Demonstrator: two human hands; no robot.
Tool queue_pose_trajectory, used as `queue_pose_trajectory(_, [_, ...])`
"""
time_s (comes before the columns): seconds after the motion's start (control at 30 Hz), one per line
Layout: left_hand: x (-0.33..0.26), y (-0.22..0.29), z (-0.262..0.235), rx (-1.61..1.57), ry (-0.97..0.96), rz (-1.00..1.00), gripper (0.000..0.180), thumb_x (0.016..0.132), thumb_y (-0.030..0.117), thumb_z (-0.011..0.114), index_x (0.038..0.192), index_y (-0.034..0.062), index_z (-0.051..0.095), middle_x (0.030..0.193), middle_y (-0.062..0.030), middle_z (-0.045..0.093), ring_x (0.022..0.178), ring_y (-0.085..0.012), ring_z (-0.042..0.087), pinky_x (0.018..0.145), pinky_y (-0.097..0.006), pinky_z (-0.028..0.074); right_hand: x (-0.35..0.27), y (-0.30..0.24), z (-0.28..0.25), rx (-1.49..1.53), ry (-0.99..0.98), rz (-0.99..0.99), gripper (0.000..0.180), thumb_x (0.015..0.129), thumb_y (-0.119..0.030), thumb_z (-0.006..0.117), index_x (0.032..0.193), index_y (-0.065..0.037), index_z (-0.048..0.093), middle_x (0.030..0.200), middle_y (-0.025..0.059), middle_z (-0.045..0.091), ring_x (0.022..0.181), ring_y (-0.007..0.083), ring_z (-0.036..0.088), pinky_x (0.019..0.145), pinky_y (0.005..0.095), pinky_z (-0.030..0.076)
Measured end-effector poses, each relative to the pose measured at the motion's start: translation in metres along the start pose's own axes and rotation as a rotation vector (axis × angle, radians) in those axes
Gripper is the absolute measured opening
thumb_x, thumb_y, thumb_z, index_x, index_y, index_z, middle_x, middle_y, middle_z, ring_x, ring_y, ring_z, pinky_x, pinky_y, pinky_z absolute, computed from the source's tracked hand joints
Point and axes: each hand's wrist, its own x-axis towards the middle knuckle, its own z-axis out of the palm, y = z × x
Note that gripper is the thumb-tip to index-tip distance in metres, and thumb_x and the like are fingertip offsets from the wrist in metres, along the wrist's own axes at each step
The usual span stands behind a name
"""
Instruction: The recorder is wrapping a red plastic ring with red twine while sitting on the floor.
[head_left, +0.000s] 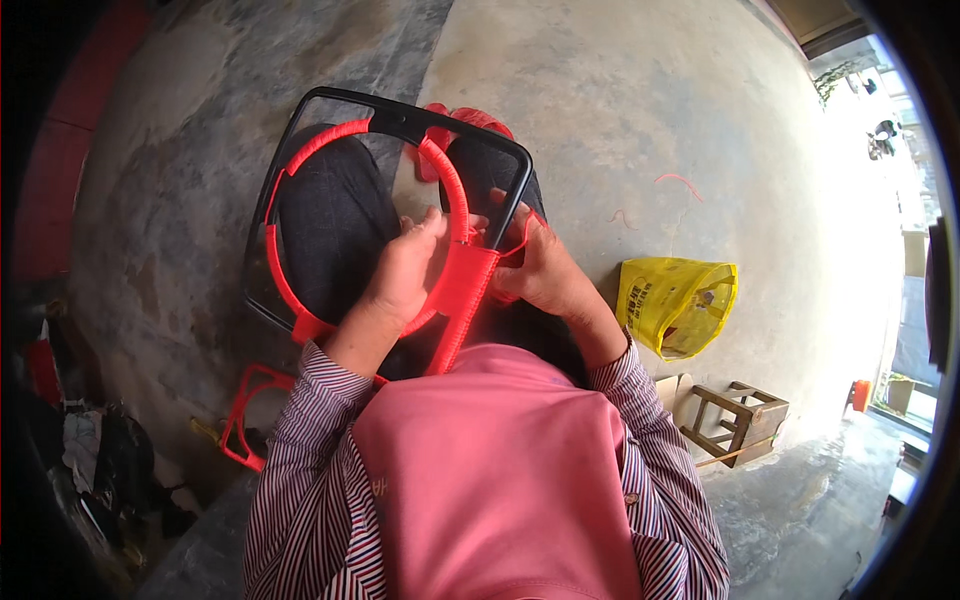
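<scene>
A black rounded frame (400, 104) with an inner ring lies across my lap. Red strip (449, 185) is wound tightly along much of the ring, and a solid red band covers the frame's near right side (470, 290). My left hand (405, 265) reaches through the ring, its fingers passing under the wrapped right side, partly hidden, with the thumb raised. Outside the frame's right bar, my right hand (545, 268) has its fingers bent around a thin loose red strip (527, 232) that loops beside the bar. Some of its fingertips are hidden behind the frame.
A second red-wrapped frame (240, 415) rests at the lower left, near a dark heap of items (95, 450). On the right are a yellow plastic bag (640, 300) lying open and a small wooden stool (745, 425). Red scraps (680, 181) lie on the concrete floor.
</scene>
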Motion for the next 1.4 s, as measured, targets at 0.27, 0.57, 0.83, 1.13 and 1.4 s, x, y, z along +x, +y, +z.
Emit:
queue_pose_trajectory(0.27, [0.003,-0.003,-0.02,0.254,0.367,0.411,0.014,0.09,0.009,0.051,0.103,0.0033,0.053,0.082,-0.0049,0.057,0.071,-0.0155,0.057,0.069,-0.028,0.05,0.008,0.0,-0.013,0.56,0.347,-0.047,0.067,0.076,-0.004,0.073,0.137,-0.003,0.045,0.098,0.0089,0.062,0.089,0.0198,0.061,0.085,0.0308,0.048])
queue_pose_trajectory(0.57, [-0.007,-0.016,0.002,0.716,0.134,0.805,0.026,0.091,0.017,0.06,0.108,0.0002,0.051,0.102,-0.0052,0.053,0.091,-0.0112,0.054,0.085,-0.027,0.044,0.028,-0.016,0.01,-0.321,0.181,-0.625,0.039,0.069,-0.007,0.07,0.108,-0.005,0.064,0.108,0.0084,0.062,0.104,0.0296,0.056,0.088,0.0382,0.047])
queue_pose_trajectory(0.83, [0.001,-0.009,-0.011,0.498,0.41,0.432,0.021,0.096,0.017,0.051,0.114,0.0067,0.053,0.078,0.0034,0.05,0.057,-0.0016,0.037,0.047,-0.017,0.027,-0.022,-0.013,-0.065,-0.938,-0.147,0.005,0.031,0.068,-0.034,0.067,0.076,-0.004,0.061,0.066,0.0167,0.061,0.068,0.0381,0.061,0.063,0.0476,0.048])
queue_pose_trajectory(1.13, [0.007,-0.003,0.007,0.225,0.295,0.142,0.052,0.1,0.042,0.042,0.136,0.0055,0.044,0.088,-0.0078,0.062,0.075,-0.0134,0.058,0.068,-0.027,0.048,-0.053,0.067,-0.109,0.836,0.373,0.158,0.039,0.078,-0.013,0.055,0.115,0.0,0.056,0.079,0.0067,0.061,0.068,0.0124,0.059,0.055,0.0232,0.047])
queue_pose_trajectory(1.4, [0.003,-0.004,-0.008,0.17,0.227,0.075,0.038,0.096,0.035,0.042,0.112,0.0031,0.053,0.098,-0.0152,0.066,0.086,-0.0227,0.065,0.079,-0.034,0.052,-0.021,0.026,-0.028,0.278,-0.166,0.205,0.017,0.085,-0.013,0.067,0.098,-0.002,0.065,0.07,-0.0037,0.056,0.063,0.0063,0.052,0.06,0.024,0.044])
